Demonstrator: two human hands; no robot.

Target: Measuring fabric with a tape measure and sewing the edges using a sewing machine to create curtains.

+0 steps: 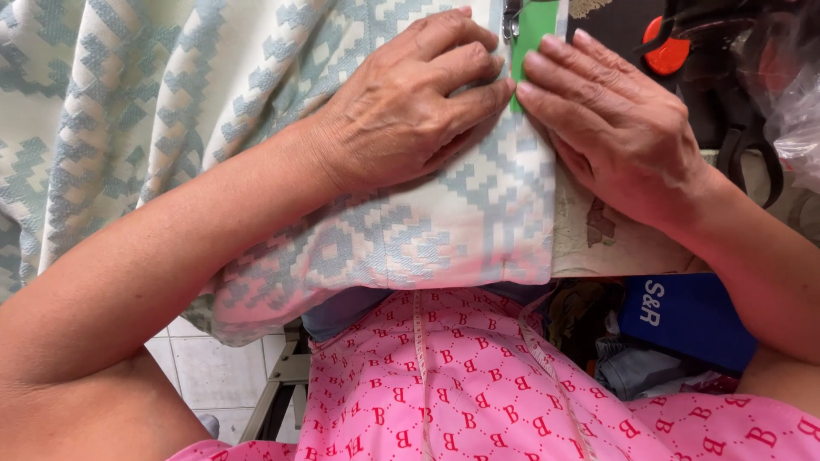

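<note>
**Guiding patterned cloth to the needle**

The patterned fabric [282, 128], cream with a pale blue-green woven motif, covers most of the desk [615, 243] and drapes off its near edge over the person's pink lap. Its folded edge runs straight away from the person, toward the presser foot [512, 19] at the top of the view; that edge is the cloth's working long axis here, and it points at the foot.

The left hand [410, 107] lies flat on the cloth, fingers together and pressed down, gripping nothing. The right hand [615, 128] lies flat too, fingertips meeting the left's at the edge, beside a green strip [536, 34].

Done well, I judge, this step needs even downward pressure from both palms, the edge kept parallel to the feed line, and fingertips kept short of the foot. The heavy drape at left could drag the seam sideways.

A white tape measure [420, 376] hangs down the lap.
</note>
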